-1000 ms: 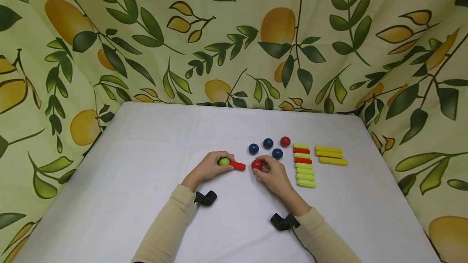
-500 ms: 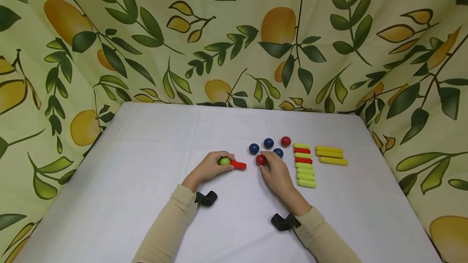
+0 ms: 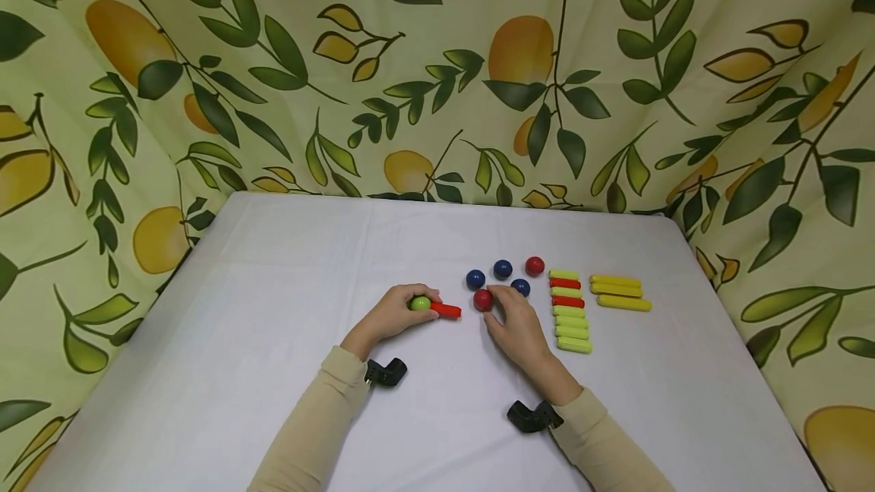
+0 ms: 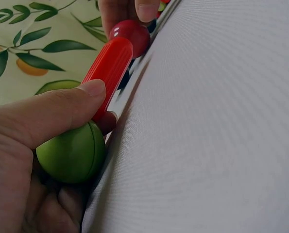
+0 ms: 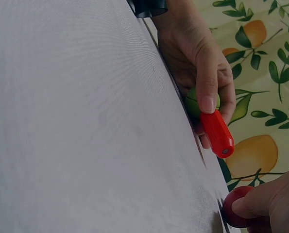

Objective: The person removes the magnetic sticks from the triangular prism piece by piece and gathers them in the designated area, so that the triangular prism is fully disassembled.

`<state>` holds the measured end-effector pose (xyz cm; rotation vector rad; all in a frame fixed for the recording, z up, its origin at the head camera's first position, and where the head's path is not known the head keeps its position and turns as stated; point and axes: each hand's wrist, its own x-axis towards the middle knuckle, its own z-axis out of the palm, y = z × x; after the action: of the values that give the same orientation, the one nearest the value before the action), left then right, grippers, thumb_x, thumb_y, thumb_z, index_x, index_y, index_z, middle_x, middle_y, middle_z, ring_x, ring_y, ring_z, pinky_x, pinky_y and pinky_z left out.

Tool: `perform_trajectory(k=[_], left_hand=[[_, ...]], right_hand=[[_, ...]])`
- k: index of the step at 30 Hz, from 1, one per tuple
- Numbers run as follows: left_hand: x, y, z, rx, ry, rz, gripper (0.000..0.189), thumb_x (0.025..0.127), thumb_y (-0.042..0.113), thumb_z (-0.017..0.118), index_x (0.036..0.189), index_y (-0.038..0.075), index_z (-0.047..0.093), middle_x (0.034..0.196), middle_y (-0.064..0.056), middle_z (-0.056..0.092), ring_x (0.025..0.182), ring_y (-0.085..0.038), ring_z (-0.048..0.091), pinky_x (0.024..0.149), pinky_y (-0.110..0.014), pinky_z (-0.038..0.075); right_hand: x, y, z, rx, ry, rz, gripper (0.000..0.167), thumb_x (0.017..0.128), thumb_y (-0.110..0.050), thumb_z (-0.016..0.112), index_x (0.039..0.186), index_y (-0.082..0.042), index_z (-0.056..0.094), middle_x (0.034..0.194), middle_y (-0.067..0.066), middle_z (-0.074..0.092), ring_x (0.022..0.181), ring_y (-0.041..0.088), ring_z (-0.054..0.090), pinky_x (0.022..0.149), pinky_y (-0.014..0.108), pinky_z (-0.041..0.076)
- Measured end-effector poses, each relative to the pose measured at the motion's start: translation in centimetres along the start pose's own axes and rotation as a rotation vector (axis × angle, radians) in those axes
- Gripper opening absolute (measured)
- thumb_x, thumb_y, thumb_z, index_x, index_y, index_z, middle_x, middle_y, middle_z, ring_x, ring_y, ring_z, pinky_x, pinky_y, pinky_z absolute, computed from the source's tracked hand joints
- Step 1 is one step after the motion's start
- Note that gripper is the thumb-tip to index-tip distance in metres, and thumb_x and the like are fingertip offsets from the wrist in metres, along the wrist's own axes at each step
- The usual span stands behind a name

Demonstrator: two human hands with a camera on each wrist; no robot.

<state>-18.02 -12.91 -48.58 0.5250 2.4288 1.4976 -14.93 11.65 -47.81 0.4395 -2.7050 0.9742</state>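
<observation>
My left hand [image 3: 399, 310] pinches a short red stick [image 3: 446, 310] between thumb and fingers. A green ball [image 4: 71, 153] sits at the stick's near end, inside the curl of the same hand. The stick's far end points right and shows a small grey round spot in the right wrist view. My right hand [image 3: 516, 325] pinches a dark red ball [image 3: 482, 300] between thumb and index finger, close over the white table. In the head view a small gap separates this ball from the stick's free end.
Several blue balls [image 3: 502, 269] and another red ball [image 3: 535, 266] lie just beyond my right hand. To its right runs a column of short lime and red sticks [image 3: 571, 320], then longer yellow sticks [image 3: 618, 291]. A patterned cloth [image 3: 437, 97] hangs behind the white table [image 3: 307, 249].
My right hand has moved slightly away from me with the red ball, its fingers now gripping the ball from the right. The left hand, stick and green ball have stayed put.
</observation>
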Motion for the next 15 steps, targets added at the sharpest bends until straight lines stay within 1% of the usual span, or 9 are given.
perform_trajectory(k=[5, 8, 12, 15], left_hand=[[-0.05, 0.04, 0.00, 0.001, 0.000, 0.003, 0.015, 0.084, 0.021, 0.072, 0.098, 0.018, 0.070, 0.120, -0.004, 0.066, 0.117, -0.021, 0.056, 0.101, -0.041, 0.040], [-0.07, 0.08, -0.02, 0.005, -0.001, 0.001, 0.015, 0.084, 0.021, 0.072, 0.098, 0.018, 0.070, 0.120, -0.004, 0.066, 0.117, -0.021, 0.057, 0.101, -0.041, 0.040], [-0.08, 0.14, -0.02, 0.012, -0.002, 0.000, 0.016, 0.084, 0.021, 0.073, 0.099, 0.019, 0.070, 0.122, -0.004, 0.065, 0.119, -0.021, 0.056, 0.103, -0.043, 0.039], [-0.05, 0.16, -0.03, 0.018, -0.002, 0.001, 0.017, 0.083, 0.021, 0.073, 0.099, 0.019, 0.070, 0.123, -0.005, 0.065, 0.121, -0.022, 0.056, 0.105, -0.044, 0.038]], right_hand=[[0.04, -0.03, -0.06, 0.002, 0.003, -0.005, 0.047, 0.081, -0.008, 0.071, 0.125, 0.000, 0.057, 0.121, 0.016, 0.060, 0.114, 0.031, 0.056, 0.097, 0.046, 0.046], [0.05, -0.14, -0.11, 0.016, 0.020, -0.019, 0.048, 0.081, -0.007, 0.071, 0.125, -0.001, 0.056, 0.122, 0.017, 0.059, 0.115, 0.031, 0.055, 0.097, 0.047, 0.046], [-0.10, -0.35, 0.00, 0.060, 0.080, -0.084, 0.044, 0.079, -0.003, 0.071, 0.121, -0.001, 0.058, 0.119, 0.015, 0.061, 0.112, 0.029, 0.056, 0.094, 0.046, 0.047], [-0.30, -0.58, 0.22, 0.122, 0.108, -0.157, 0.040, 0.078, 0.001, 0.071, 0.116, -0.001, 0.061, 0.113, 0.012, 0.063, 0.104, 0.024, 0.060, 0.089, 0.041, 0.051]])
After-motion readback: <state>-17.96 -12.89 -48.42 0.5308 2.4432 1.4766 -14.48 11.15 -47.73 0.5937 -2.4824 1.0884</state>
